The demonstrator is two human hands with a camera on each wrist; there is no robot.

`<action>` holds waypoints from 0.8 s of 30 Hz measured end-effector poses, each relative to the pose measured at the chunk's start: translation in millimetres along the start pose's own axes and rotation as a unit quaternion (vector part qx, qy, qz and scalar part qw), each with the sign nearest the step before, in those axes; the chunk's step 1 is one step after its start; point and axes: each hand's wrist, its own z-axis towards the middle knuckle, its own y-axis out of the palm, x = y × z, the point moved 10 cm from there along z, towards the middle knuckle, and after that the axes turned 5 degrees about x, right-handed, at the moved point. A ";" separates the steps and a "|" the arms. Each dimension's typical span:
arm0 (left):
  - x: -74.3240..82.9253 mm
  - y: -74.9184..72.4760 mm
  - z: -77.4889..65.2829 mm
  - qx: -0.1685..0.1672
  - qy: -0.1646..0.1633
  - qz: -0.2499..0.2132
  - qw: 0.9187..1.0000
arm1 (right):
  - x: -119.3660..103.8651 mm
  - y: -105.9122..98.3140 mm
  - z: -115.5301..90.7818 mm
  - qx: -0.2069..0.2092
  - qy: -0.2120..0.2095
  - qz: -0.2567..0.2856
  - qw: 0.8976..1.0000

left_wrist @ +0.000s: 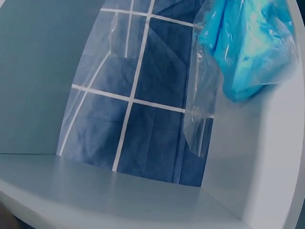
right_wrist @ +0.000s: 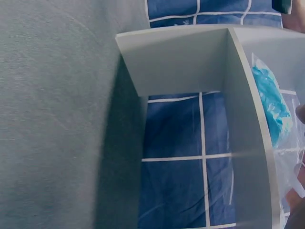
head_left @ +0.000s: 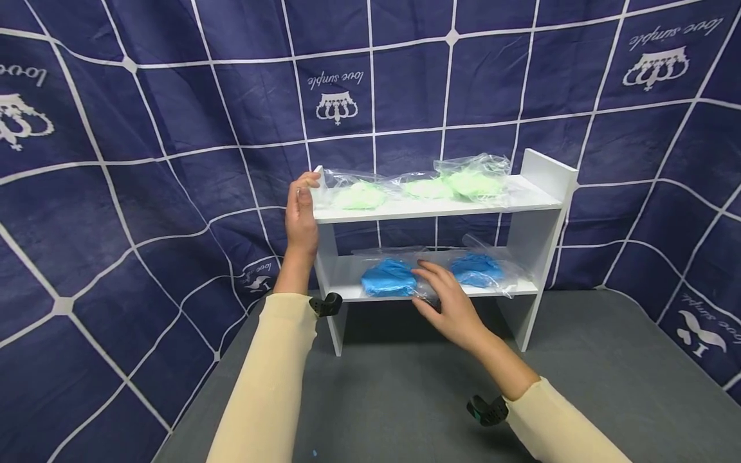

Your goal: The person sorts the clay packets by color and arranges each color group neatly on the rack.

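Note:
A small white two-tier shelf (head_left: 440, 209) stands on the dark surface. My left hand (head_left: 302, 215) holds the upper edge of its left side panel, fingers bent over the top. On the lower tier lie two clear plastic bags with blue contents, a left bag (head_left: 389, 278) and a right bag (head_left: 477, 269). My right hand (head_left: 451, 305) is in front of the lower tier between them, fingers spread and gently bent, fingertips at the clear plastic of the left bag. In the right wrist view its fingers (right_wrist: 300, 174) show only at the right edge, beside that clear plastic.
Clear bags with pale green contents lie on the upper tier, one at left (head_left: 361, 195) and others toward the right (head_left: 475, 184). A dark blue curtain (head_left: 243, 96) with white lines hangs behind and at both sides. The grey surface (head_left: 393, 399) extends in front.

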 end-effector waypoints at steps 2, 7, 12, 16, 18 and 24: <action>-1.7 0.3 -1.2 -0.008 -0.006 0.013 1.000 | 0.7 -3.7 -9.5 0.005 0.005 -0.003 1.000; -1.9 -1.4 -5.1 -0.031 -0.017 0.049 0.998 | 1.5 -14.1 -33.0 0.027 -0.002 -0.022 0.999; -0.9 -5.0 -16.3 -0.067 -0.045 0.133 0.988 | 5.9 -30.6 -51.5 0.059 -0.017 -0.040 0.997; -3.3 -10.9 -35.5 -0.105 -0.080 0.230 0.964 | 13.1 -43.0 -65.3 0.066 -0.021 -0.059 0.996; -4.6 -17.1 -49.2 -0.130 -0.090 0.264 0.951 | 17.1 -47.7 -72.3 0.061 -0.018 -0.068 0.996; -15.7 -40.2 -112.8 -0.235 -0.116 0.362 0.894 | 30.4 -63.7 -98.6 0.052 -0.007 -0.102 0.993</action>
